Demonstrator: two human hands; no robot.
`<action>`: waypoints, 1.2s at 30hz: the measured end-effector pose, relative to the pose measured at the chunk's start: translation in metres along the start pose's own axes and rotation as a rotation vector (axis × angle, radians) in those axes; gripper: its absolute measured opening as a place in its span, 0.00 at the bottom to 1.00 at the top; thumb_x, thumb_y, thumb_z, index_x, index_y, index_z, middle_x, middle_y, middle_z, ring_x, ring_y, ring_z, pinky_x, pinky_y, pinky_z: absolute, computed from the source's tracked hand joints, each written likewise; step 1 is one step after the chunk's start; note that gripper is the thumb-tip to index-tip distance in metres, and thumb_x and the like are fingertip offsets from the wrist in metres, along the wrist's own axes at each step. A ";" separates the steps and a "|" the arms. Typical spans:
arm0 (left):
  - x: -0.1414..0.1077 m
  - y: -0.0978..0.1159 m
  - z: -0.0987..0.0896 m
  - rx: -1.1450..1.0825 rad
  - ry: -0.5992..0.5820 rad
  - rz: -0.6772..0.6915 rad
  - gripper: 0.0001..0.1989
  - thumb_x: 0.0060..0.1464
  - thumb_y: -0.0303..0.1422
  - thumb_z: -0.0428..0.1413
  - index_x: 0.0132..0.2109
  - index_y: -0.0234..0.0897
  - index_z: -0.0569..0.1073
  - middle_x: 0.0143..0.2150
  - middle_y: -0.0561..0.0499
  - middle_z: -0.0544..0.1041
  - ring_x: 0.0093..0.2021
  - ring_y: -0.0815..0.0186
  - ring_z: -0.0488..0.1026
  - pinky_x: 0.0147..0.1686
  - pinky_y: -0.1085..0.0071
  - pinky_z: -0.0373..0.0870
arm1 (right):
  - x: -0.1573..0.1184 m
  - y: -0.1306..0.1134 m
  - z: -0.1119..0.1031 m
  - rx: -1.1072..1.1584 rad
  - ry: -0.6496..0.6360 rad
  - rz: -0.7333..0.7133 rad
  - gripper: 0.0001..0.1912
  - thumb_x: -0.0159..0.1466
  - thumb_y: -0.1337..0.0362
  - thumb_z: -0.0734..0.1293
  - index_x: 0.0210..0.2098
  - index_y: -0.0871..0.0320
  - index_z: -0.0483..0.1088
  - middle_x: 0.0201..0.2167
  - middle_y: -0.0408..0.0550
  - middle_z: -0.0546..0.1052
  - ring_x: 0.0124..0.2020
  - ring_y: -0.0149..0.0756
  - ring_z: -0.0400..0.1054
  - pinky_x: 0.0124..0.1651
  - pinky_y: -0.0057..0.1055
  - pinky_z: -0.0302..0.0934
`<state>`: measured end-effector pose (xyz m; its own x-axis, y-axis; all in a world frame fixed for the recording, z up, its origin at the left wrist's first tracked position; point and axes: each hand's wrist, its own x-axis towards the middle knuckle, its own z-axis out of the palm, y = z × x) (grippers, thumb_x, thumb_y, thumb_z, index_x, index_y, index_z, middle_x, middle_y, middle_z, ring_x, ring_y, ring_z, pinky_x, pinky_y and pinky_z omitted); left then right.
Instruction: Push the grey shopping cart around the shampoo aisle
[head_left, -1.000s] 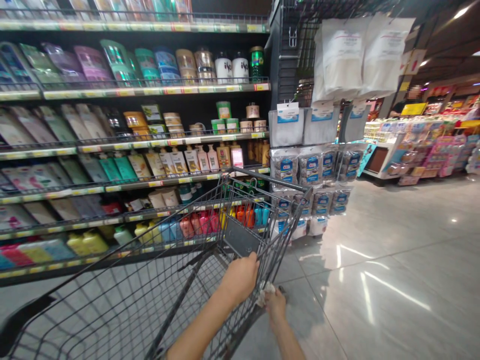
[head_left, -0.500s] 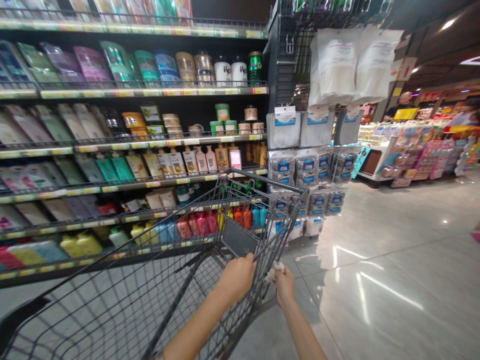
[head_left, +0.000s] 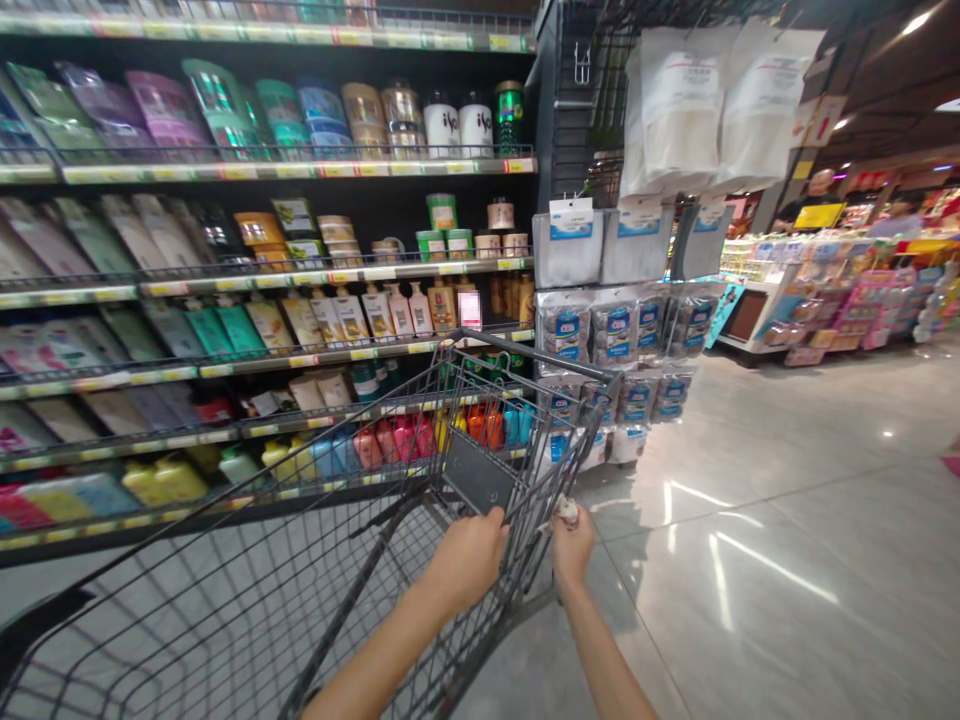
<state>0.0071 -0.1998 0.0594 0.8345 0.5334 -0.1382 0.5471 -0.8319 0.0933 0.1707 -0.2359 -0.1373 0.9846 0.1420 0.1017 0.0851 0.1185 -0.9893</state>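
A dark grey wire shopping cart [head_left: 480, 472] stands in front of me, its basket spreading to the lower left. My left hand [head_left: 469, 556] is closed around the wire at the basket's side, near the grey child-seat panel. Just outside the cart's side, my right hand [head_left: 572, 548] is closed on a crumpled whitish cloth [head_left: 568, 512], which may be a tissue or a rag. Part of the cloth sticks out above the fingers, close to the wire; whether it touches the wire I cannot tell.
Shelves [head_left: 300, 362] of bottles and tubs rise behind the cart. Hanging packs of scouring pads [head_left: 568, 330] and white bags [head_left: 682, 110] cover the shelf end. Glossy floor [head_left: 787, 520] runs along the right, toward a display stand [head_left: 757, 310] and a person [head_left: 819, 185] farther back.
My right hand has drawn slightly up and away from the cart's side, and the cloth now sits higher in the fingers. The left hand keeps its grip. The view has tilted slightly down.
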 end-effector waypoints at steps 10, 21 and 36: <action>0.000 0.000 0.003 -0.006 0.002 0.002 0.16 0.64 0.32 0.36 0.44 0.35 0.66 0.35 0.42 0.78 0.40 0.57 0.77 0.38 0.65 0.69 | -0.015 0.016 -0.003 -0.134 -0.022 -0.056 0.10 0.48 0.60 0.65 0.27 0.58 0.71 0.24 0.46 0.73 0.30 0.40 0.66 0.36 0.33 0.60; -0.003 0.003 -0.002 -0.012 -0.009 0.000 0.15 0.63 0.31 0.36 0.45 0.35 0.66 0.36 0.41 0.78 0.42 0.57 0.77 0.40 0.64 0.69 | -0.025 0.021 -0.015 -0.169 -0.099 -0.074 0.11 0.49 0.58 0.63 0.26 0.58 0.71 0.27 0.48 0.72 0.32 0.41 0.66 0.38 0.33 0.60; -0.001 0.005 -0.002 -0.015 0.000 0.000 0.17 0.63 0.32 0.35 0.46 0.33 0.67 0.39 0.40 0.78 0.43 0.57 0.76 0.42 0.63 0.70 | -0.081 0.060 -0.016 -0.015 -0.206 0.280 0.11 0.40 0.57 0.66 0.21 0.58 0.71 0.17 0.45 0.74 0.21 0.40 0.68 0.26 0.33 0.62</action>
<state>0.0088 -0.2043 0.0623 0.8345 0.5335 -0.1378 0.5481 -0.8293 0.1085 0.0983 -0.2561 -0.2065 0.9188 0.3625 -0.1560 -0.1800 0.0331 -0.9831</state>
